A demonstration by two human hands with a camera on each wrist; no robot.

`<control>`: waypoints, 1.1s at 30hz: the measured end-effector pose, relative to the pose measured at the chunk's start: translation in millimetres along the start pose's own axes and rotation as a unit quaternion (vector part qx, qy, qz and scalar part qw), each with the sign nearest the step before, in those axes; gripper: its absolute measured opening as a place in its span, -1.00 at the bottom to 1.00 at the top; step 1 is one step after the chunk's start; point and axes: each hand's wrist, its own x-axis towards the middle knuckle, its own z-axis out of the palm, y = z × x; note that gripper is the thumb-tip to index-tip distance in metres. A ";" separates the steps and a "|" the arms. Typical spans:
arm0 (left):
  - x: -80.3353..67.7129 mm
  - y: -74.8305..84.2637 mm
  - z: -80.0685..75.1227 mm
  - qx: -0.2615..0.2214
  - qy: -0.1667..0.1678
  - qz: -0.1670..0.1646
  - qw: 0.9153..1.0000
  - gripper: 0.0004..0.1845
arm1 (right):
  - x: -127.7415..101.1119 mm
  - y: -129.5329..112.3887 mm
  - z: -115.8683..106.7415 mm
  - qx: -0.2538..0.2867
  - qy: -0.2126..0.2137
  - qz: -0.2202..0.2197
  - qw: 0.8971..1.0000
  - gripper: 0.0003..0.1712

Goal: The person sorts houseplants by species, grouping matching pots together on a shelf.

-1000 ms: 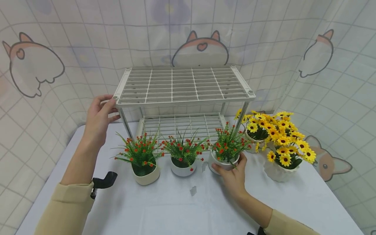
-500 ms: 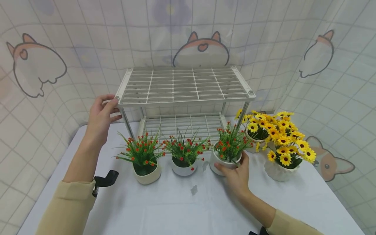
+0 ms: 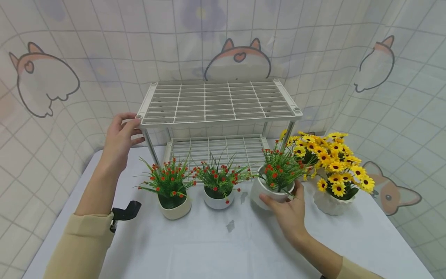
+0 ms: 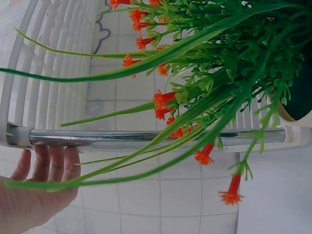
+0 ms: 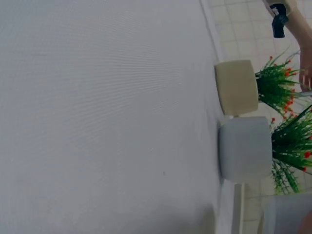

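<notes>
My right hand (image 3: 287,211) grips a white flowerpot (image 3: 266,197) of red-flowered greenery, thumb in front and fingers round the right side. In the right wrist view this pot (image 5: 287,212) hangs raised off the cloth, its shadow below. At the front left corner of a white two-tier rack (image 3: 219,120), my left hand (image 3: 120,135) holds the upper shelf. Its fingertips (image 4: 56,156) meet the metal post (image 4: 97,138) in the left wrist view. Two more red-flowered pots, a cream one (image 3: 175,209) and a white one (image 3: 217,200), stand before the rack.
Two pots of yellow flowers stand to the right, the nearer in a ruffled white pot (image 3: 332,203). The lower shelf (image 3: 217,145) lies behind the red-flowered pots. A white cloth (image 3: 195,252) covers the table, and a patterned curtain (image 3: 115,50) hangs behind.
My right hand has lifted the white flowerpot slightly and shifted it to the right. My left hand stays at the rack's corner.
</notes>
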 end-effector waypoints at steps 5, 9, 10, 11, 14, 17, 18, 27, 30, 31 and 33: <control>2.1 0.9 0.3 -0.009 -0.001 0.001 1.000 -0.68 | -1.5 -22.2 -4.0 0.017 -0.004 -0.020 1.000 0.20; 2.5 1.5 0.5 -0.007 -0.001 0.006 1.000 -0.69 | -0.8 -41.5 -6.0 0.026 -0.015 -0.056 0.998 0.17; 2.4 1.5 0.3 -0.007 -0.001 0.006 1.000 -0.69 | -0.5 -46.5 -6.4 0.026 -0.019 -0.065 0.997 0.16; 2.2 1.4 0.3 -0.006 -0.001 0.007 1.000 -0.69 | -0.3 -51.7 -6.6 0.028 -0.022 -0.073 0.997 0.17; 1.6 0.6 0.2 -0.012 -0.002 0.008 1.000 -0.69 | 1.1 -66.4 -6.6 0.043 -0.033 -0.096 0.994 0.17; 1.3 -0.6 0.7 -0.016 -0.003 0.007 1.000 -0.70 | 0.5 -81.4 -5.2 0.049 -0.046 -0.108 0.992 0.15; 1.3 -1.2 0.8 -0.016 -0.004 0.007 1.000 -0.70 | 0.4 -86.3 -4.6 0.051 -0.053 -0.113 0.991 0.14; 0.7 -2.1 2.8 -0.025 0.002 0.005 1.000 -0.67 | 5.4 -134.2 12.8 0.098 -0.134 -0.214 0.963 0.09; 0.4 -2.2 2.4 -0.011 0.002 0.007 1.000 -0.64 | 8.6 -150.8 23.1 0.122 -0.159 -0.223 0.954 0.10; 0.7 -2.5 2.3 -0.009 0.002 0.007 1.000 -0.64 | 10.1 -155.4 26.8 0.127 -0.165 -0.224 0.952 0.11; 1.2 -3.0 1.8 -0.005 0.000 0.008 1.000 -0.62 | 13.5 -163.6 34.6 0.134 -0.170 -0.226 0.950 0.12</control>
